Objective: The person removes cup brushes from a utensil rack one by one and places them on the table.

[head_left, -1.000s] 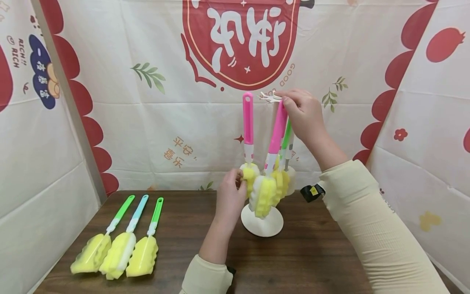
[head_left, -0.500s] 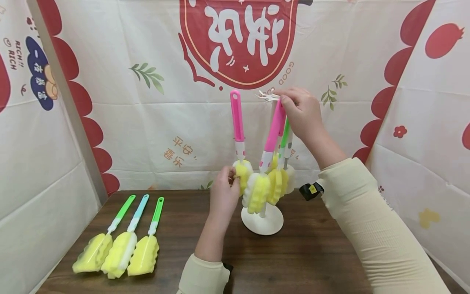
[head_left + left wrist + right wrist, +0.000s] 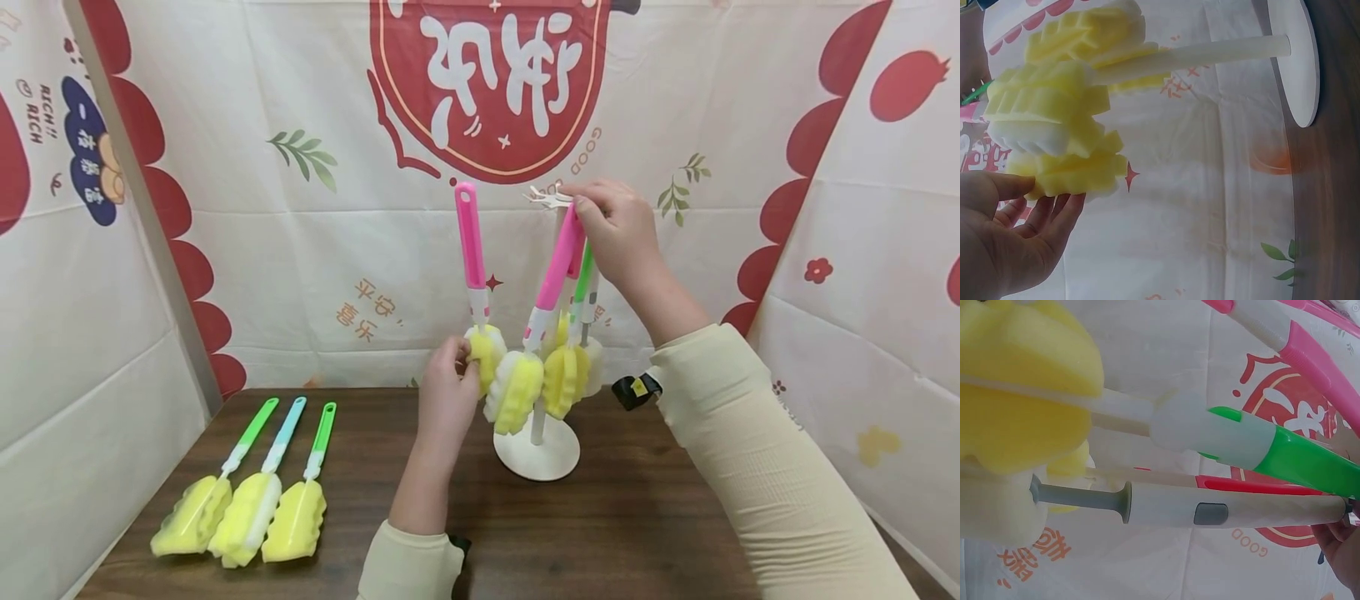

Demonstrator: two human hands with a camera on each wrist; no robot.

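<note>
My left hand pinches the yellow sponge head of an upright pink brush. My right hand grips another pink brush's handle top at the rack.

A dark wooden table stands before cream cloth walls printed red.

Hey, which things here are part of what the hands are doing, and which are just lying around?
In use:
left hand gripping a pink sponge brush
right hand at the top of the white rack
second pink brush
green brush

Lying about:
three sponge brushes flat on the table
</note>
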